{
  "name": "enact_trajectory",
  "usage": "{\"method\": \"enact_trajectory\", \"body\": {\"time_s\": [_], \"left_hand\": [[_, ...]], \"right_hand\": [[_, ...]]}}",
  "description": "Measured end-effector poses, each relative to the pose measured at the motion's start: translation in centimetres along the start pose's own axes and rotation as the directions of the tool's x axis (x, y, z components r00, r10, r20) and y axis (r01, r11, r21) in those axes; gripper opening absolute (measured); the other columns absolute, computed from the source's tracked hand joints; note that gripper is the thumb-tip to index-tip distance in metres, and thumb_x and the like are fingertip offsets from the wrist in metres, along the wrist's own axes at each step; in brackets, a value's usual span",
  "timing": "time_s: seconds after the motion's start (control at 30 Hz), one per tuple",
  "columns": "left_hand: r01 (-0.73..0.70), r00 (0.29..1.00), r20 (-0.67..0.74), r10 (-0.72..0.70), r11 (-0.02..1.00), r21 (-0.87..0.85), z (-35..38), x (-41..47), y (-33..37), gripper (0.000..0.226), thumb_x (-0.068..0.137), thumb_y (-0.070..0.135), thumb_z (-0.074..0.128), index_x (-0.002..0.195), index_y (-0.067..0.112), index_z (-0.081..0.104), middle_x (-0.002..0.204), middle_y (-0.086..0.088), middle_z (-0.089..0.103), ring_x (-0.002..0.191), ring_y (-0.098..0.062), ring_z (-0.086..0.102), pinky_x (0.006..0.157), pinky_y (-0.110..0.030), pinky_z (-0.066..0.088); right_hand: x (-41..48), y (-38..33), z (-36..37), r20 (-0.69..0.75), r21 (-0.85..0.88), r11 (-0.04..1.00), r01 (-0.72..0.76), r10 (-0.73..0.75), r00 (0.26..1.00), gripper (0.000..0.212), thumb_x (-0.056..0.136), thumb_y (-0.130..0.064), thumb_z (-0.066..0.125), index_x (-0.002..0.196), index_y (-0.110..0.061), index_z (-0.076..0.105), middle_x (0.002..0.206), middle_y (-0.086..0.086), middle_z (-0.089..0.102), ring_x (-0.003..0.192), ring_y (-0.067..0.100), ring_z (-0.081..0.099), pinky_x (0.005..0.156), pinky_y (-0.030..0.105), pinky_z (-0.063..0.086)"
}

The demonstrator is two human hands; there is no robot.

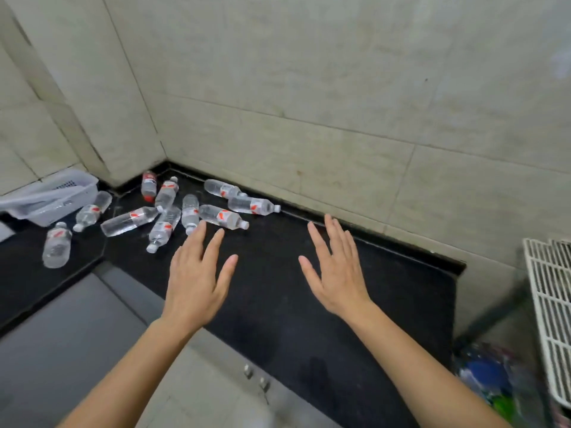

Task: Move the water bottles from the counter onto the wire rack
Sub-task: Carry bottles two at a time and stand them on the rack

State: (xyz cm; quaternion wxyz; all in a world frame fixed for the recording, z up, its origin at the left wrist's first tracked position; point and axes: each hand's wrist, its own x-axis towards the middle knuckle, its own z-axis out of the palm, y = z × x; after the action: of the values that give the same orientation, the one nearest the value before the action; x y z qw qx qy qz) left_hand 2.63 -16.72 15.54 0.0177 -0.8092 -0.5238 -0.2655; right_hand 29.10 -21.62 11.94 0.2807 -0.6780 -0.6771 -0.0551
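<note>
Hands: left hand (197, 273) and right hand (335, 267) are held flat, nothing grasped.
Risk: lying water bottles (224, 217) may be rolled off the counter (340, 319).

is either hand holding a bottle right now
No, the left hand and right hand are both open and empty over the counter.

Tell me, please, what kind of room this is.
Most likely a kitchen: a black counter set against tiled walls, cabinet doors with small knobs under it, and a white wire rack at its right end.
</note>
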Motion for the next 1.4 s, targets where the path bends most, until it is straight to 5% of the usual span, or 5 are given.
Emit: {"method": "enact_trajectory", "body": {"time_s": [0.3,0.77,1.17,1.33,1.4], "left_hand": [[0.042,0.997,0.069,-0.043,0.999,0.025,1.0,2.2,-11.5,0.064,0.1,0.052,0.035,0.148,0.01,0.046,0.162,-0.016,0.029,0.145,-0.035,0.036,0.11,-0.057,0.039],[0.159,0.945,0.255,-0.204,0.969,0.187,9.3,18.9,-29.2,0.07,0.097,0.058,0.028,0.148,0.013,0.045,0.158,-0.019,0.035,0.143,-0.038,0.038,0.111,-0.055,0.039],[-0.235,0.688,0.726,0.026,0.954,0.189,23.4,25.7,-37.3,0.072,0.092,0.031,0.058,0.156,0.016,0.029,0.167,-0.016,0.012,0.154,-0.036,0.013,0.119,-0.057,0.022],[-0.572,0.48,0.863,0.159,0.803,0.17,28.3,27.3,-39.8,0.078,0.094,0.019,0.058,0.159,0.025,0.015,0.168,-0.011,-0.01,0.155,-0.035,-0.007,0.122,-0.055,0.01],[-0.62,0.481,0.851,0.211,0.768,0.16,29.4,27.4,-40.6,0.075,0.094,0.019,0.06,0.157,0.03,0.02,0.168,-0.01,-0.01,0.154,-0.037,-0.004,0.121,-0.052,0.017]], "right_hand": [[7.6,-7.9,9.3,0.121,0.05,0.99,0.128,-0.134,0.984,0.067,0.103,-0.051,0.034,0.161,-0.02,0.021,0.17,0.013,0.011,0.157,0.027,0.009,0.127,0.045,0.009],[26.5,-10.6,28.2,0.221,0.2,0.975,0.092,-0.137,0.966,0.061,0.1,-0.04,0.053,0.152,-0.012,0.039,0.161,0.019,0.032,0.149,0.034,0.032,0.119,0.05,0.033],[29.8,-5.0,38.1,0.621,-0.124,0.937,-0.326,0.33,0.711,0.082,0.1,-0.037,0.053,0.162,-0.015,0.003,0.169,0.015,0.005,0.156,0.033,0.008,0.126,0.046,0.017],[28.9,-4.5,41.1,0.688,-0.147,0.863,-0.483,0.44,0.577,0.082,0.103,-0.024,0.049,0.161,-0.015,-0.009,0.171,0.008,-0.006,0.157,0.029,0.003,0.125,0.044,0.022],[28.1,-5.0,42.3,0.669,-0.164,0.852,-0.498,0.467,0.579,0.078,0.104,-0.017,0.047,0.162,-0.014,-0.006,0.17,0.005,0.001,0.155,0.03,0.011,0.121,0.044,0.03]]}}
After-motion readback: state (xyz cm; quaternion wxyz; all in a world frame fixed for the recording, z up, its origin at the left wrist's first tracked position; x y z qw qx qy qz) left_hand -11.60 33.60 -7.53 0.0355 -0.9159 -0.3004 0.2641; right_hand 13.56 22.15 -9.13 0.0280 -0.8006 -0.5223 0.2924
